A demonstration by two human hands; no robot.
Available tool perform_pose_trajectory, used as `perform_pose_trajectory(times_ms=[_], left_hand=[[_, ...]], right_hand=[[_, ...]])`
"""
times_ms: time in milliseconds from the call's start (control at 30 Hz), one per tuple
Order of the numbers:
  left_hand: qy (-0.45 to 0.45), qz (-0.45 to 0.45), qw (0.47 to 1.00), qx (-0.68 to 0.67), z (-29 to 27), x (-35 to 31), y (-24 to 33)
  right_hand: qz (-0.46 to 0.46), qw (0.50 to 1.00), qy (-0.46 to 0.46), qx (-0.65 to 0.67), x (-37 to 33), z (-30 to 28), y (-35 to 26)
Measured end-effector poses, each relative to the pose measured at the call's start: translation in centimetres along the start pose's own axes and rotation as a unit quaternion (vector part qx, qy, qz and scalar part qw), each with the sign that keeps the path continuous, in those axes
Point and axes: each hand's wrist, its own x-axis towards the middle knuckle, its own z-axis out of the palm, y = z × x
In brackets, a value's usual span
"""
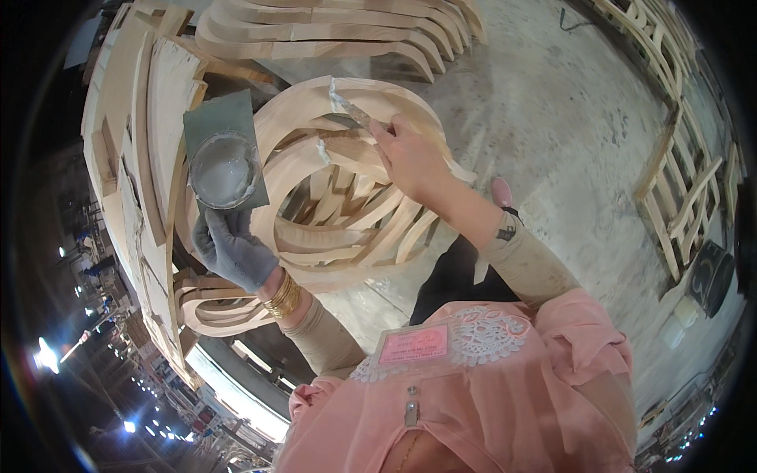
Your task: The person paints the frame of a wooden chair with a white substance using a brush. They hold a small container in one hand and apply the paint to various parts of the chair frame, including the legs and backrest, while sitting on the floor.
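My left hand (236, 251), in a grey glove, holds up a round tub (226, 168) of whitish paste from below. A flat grey-green square sheet (221, 113) lies against the tub; how the two are joined is hidden. My bare right hand (412, 158) grips a thin stick-like applicator (356, 113). Its tip touches a white smear (334, 92) on the upper edge of a large curved wooden piece (296, 101). On the curved wood just below sits a second pale smear (322, 151). Whether the applicator is a brush or a knife cannot be made out.
Several curved wooden parts (347, 236) are stacked inside and below the rings. More bent pieces (331, 31) lie at the far side. Tall boards (150, 134) stand at left. Wooden frames (678, 189) rest on the concrete floor (552, 142) at right, near a dark object (710, 276).
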Motion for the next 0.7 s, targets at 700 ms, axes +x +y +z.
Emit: perform_pose_trajectory(times_ms=[700], left_hand=[[-0.058,-0.016,0.998,0.008,-0.6,-2.0,-2.7]], right_hand=[[-0.065,0.98,-0.146,0.121,3.2,-10.5,-2.6]])
